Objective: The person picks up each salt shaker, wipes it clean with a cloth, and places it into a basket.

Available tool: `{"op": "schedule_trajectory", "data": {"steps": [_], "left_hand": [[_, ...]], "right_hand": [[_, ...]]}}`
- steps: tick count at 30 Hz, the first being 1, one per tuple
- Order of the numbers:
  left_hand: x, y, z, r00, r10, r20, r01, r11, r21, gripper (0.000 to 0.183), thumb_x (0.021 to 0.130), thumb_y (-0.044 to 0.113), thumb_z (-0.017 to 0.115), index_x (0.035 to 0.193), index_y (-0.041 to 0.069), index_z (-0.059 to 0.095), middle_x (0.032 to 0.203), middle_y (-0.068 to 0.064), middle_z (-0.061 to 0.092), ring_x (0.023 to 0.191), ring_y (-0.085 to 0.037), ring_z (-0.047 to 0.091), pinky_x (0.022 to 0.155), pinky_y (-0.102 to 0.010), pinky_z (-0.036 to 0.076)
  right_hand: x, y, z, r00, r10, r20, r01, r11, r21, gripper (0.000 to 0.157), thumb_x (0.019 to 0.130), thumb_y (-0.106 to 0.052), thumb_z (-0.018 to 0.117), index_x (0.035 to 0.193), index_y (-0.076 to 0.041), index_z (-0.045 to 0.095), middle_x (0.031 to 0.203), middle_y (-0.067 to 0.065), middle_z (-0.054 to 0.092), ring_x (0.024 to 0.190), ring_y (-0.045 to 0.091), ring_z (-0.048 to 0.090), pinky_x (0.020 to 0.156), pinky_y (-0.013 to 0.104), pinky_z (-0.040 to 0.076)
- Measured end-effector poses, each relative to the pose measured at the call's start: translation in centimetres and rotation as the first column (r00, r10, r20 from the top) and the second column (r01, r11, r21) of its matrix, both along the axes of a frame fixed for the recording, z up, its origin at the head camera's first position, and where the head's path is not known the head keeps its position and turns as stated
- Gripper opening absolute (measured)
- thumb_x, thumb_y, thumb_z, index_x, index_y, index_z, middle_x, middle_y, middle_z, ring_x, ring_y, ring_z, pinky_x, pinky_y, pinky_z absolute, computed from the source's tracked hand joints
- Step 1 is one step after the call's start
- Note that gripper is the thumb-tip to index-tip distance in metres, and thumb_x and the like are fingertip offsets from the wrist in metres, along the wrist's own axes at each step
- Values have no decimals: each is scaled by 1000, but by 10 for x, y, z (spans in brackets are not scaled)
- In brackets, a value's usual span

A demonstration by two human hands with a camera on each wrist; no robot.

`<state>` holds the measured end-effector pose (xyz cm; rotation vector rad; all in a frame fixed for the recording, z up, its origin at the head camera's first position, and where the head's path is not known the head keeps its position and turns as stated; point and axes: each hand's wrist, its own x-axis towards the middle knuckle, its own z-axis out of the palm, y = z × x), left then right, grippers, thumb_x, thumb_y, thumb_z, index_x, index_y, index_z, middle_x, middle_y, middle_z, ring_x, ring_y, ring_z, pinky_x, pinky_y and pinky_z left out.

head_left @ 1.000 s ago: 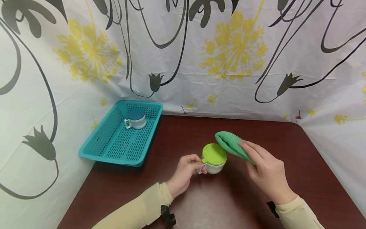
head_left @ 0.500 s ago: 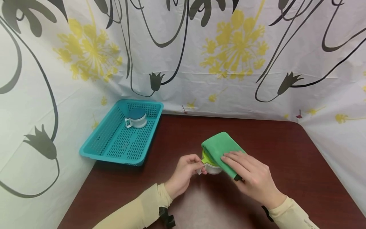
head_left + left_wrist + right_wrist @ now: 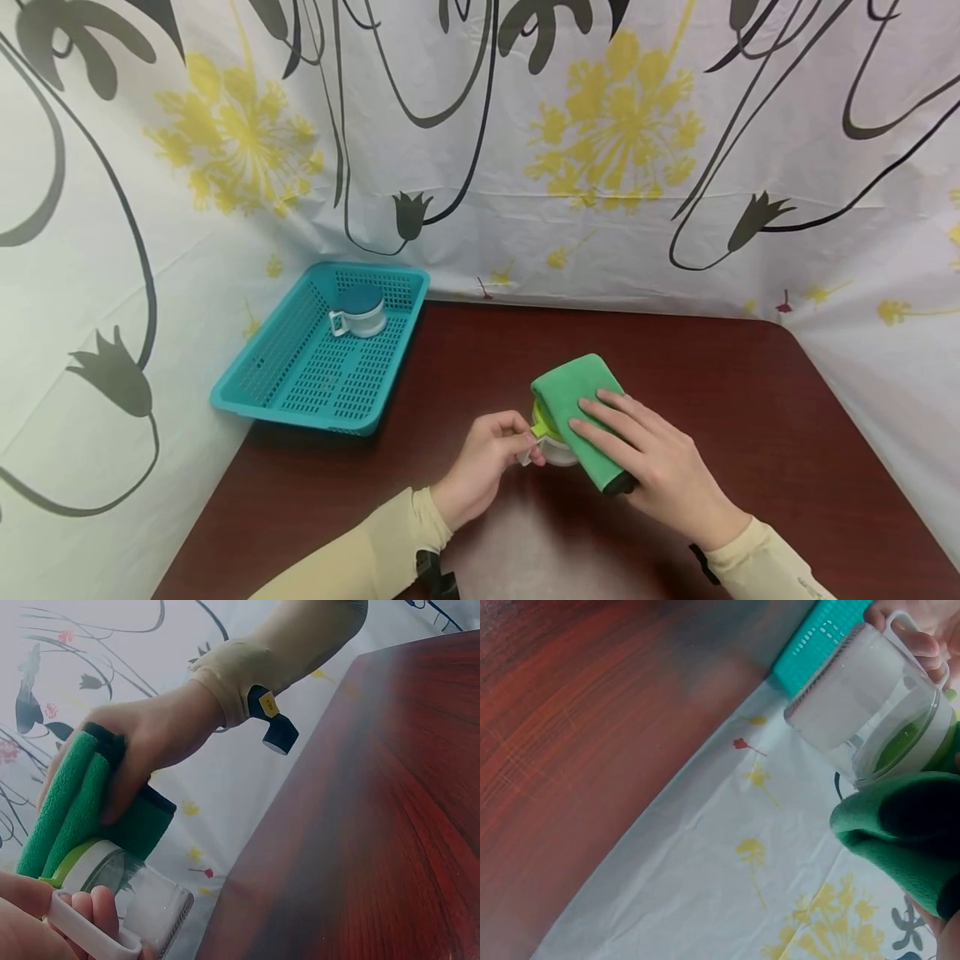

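Head view, nearest first: pale sleeves (image 3: 375, 542) reach in from the bottom edge, a black device (image 3: 435, 573) strapped at the left wrist. The left hand (image 3: 486, 460) pinches a small white handle (image 3: 88, 930) between thumb and bent fingers. That handle belongs to a clear-sided container (image 3: 557, 452) with a lime-green lid (image 3: 542, 423) — held up off the table, between the two hands. The right hand (image 3: 663, 471) grasps a folded green cloth (image 3: 573, 396), its fingers spread over the top and its thumb on the other side, as the left wrist view shows. The cloth drapes over much of the lid and hangs past the container's right side.

Below and around them spreads a dark red-brown table (image 3: 735, 383). Farther off, at the table's far left, sits a turquoise basket (image 3: 300, 419); a blue-lidded container (image 3: 363, 321) stands upright inside, near its back end. Behind everything hangs a white sheet (image 3: 495, 158) — printed with yellow blossoms and grey stems.
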<state>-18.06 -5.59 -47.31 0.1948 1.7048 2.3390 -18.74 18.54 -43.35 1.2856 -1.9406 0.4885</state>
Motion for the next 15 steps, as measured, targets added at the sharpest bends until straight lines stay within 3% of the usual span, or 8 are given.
{"op": "schedule_trajectory", "data": {"steps": [4, 10, 15], "left_hand": [[0, 1, -1, 1000, -1, -1, 1, 1000, -10, 8, 87, -1, 61, 83, -7, 59, 73, -13, 64, 71, -24, 65, 72, -33, 52], [1, 1, -1, 1000, -11, -13, 11, 1000, -25, 8, 87, 0, 61, 82, -6, 60, 73, -12, 63, 71, -25, 65, 75, -39, 54], [4, 1, -2, 999, -31, -28, 30, 999, -34, 10, 87, 0, 61, 83, -9, 59, 72, -12, 62, 70, -24, 65, 71, -34, 54]], "right_hand": [[4, -6, 4, 995, -8, -97, 6, 1000, -19, 38, 96, -15, 47, 124, -4, 71, 125, 16, 67, 109, 40, 66, 95, 51, 50], [10, -13, 8, 987, -10, -163, 8, 1000, -8, 37, 94, -12, 50, 123, 0, 70, 125, 17, 67, 105, 38, 68, 89, 54, 52], [10, -14, 8, 987, -18, -157, 18, 1000, -3, 36, 96, -13, 50, 123, 1, 70, 125, 17, 67, 106, 38, 68, 88, 55, 53]]}}
